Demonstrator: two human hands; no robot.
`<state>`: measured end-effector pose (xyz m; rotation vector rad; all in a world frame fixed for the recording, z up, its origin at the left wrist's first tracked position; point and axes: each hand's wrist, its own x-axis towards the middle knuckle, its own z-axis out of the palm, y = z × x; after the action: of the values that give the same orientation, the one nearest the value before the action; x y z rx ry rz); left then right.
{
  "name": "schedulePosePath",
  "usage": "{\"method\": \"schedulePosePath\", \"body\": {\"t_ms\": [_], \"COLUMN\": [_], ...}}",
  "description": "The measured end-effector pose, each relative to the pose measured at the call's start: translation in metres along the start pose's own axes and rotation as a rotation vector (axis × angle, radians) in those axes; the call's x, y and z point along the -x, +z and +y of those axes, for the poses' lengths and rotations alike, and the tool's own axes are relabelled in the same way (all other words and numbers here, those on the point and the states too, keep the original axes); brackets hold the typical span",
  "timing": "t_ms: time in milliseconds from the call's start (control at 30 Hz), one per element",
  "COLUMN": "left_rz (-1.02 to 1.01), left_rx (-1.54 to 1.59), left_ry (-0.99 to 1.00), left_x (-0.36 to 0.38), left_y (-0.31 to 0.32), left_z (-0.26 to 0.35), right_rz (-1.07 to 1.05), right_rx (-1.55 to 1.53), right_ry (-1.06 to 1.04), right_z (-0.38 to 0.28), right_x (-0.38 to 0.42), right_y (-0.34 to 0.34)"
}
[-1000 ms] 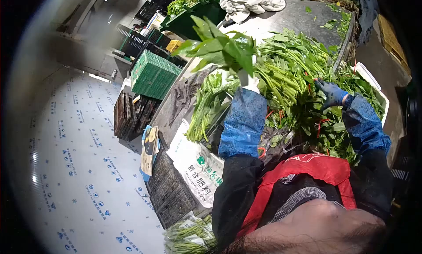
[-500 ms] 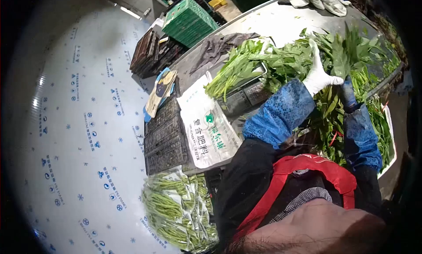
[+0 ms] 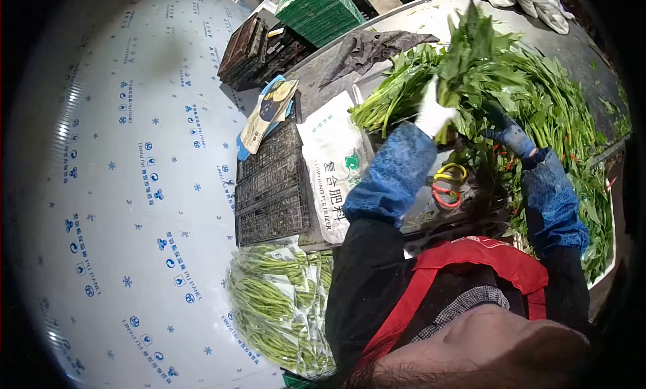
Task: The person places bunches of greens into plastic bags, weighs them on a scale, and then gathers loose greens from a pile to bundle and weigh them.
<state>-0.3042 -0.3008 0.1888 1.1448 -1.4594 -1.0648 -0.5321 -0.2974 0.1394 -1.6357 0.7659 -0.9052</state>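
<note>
My left hand (image 3: 434,113), in a white glove, is closed round the stems of a bunch of leafy greens (image 3: 471,56) whose leaves point up and away from me. Beside it on the right, my right hand (image 3: 517,139) wears a dark bluish glove and reaches into the leaves; its fingertips are hidden there. A large pile of long-stemmed greens (image 3: 562,117) spreads behind and to the right of it. Between my forearms lie scissors with yellow and red handles (image 3: 449,186). Another bundle of greens (image 3: 387,96) rests to the left of my left hand.
A white fertilizer sack (image 3: 333,160) and black crates (image 3: 272,187) stand on the left, with bagged green beans (image 3: 276,301) below. Further back are a dark cloth (image 3: 370,53), stacked green crates (image 3: 319,16) and white cloths (image 3: 538,2). A white printed wall panel (image 3: 148,207) borders the left.
My left hand has moved left and closed round a bunch of greens, which now stands upright. My right hand has shifted slightly left and down. The scissors have come into view.
</note>
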Motion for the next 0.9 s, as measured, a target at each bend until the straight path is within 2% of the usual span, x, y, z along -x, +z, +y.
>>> {"method": "schedulePosePath", "body": {"t_ms": [33,67,100,133,200,233,300,333,400,467,533,567,633,667,700,800,900], "left_rz": [0.06,0.084,0.039,0.112,0.012,-0.038,-0.022,-0.052,-0.002,0.006,-0.008,-0.023,-0.048,-0.066,-0.021,-0.029,-0.068], "left_rx": [0.083,0.029,0.158,-0.188,-0.413,-0.534,-1.135,-1.217,-1.191,-1.169,-1.077,-1.011,-0.911,-0.809,-1.005,-0.896,-0.878], "left_ry": [-0.022,0.079,0.061,0.044,0.082,-0.044,-0.291,-0.326,-0.312,-0.356,-0.302,-0.213,-0.231,-0.25,-0.365,-0.363,-0.367], "left_x": [0.0,-0.006,-0.014,-0.019,-0.038,-0.042,-0.042,-0.043,-0.041,-0.039,-0.042,-0.043,-0.04,-0.038,-0.026,-0.018,-0.012], "left_y": [-0.024,-0.052,-0.078,-0.103,-0.145,-0.159,-0.173,-0.186,-0.193,-0.194,-0.205,-0.214,-0.222,-0.224,-0.209,-0.215,-0.223], "left_z": [0.01,0.003,-0.003,-0.011,-0.032,-0.034,-0.044,-0.074,-0.094,-0.087,-0.093,-0.1,-0.091,-0.082,-0.045,-0.036,-0.031], "right_rz": [-0.061,-0.103,-0.14,-0.153,-0.252,-0.271,-0.216,-0.162,0.003,0.1,0.171,0.229,0.359,0.424,0.488,0.666,0.746], "right_rx": [0.148,0.108,0.067,-0.012,0.301,0.39,0.3,0.332,0.19,0.449,0.475,0.505,0.612,0.681,0.776,0.952,0.98], "right_ry": [0.026,0.169,0.313,0.209,0.209,0.235,0.293,0.309,0.43,0.514,0.458,0.445,0.476,0.507,0.569,0.753,0.932], "right_z": [0.014,0.012,0.008,0.013,0.026,0.012,0.027,-0.002,-0.005,-0.03,-0.034,-0.036,-0.036,-0.031,-0.021,0.005,0.042], "right_x": [-0.001,0.003,0.012,0.021,0.032,0.041,0.06,0.068,0.089,0.109,0.136,0.148,0.176,0.191,0.21,0.256,0.28], "right_y": [-0.001,0.002,0.007,0.011,0.002,-0.002,-0.015,-0.016,-0.034,-0.058,-0.098,-0.117,-0.153,-0.172,-0.202,-0.237,-0.249]}}
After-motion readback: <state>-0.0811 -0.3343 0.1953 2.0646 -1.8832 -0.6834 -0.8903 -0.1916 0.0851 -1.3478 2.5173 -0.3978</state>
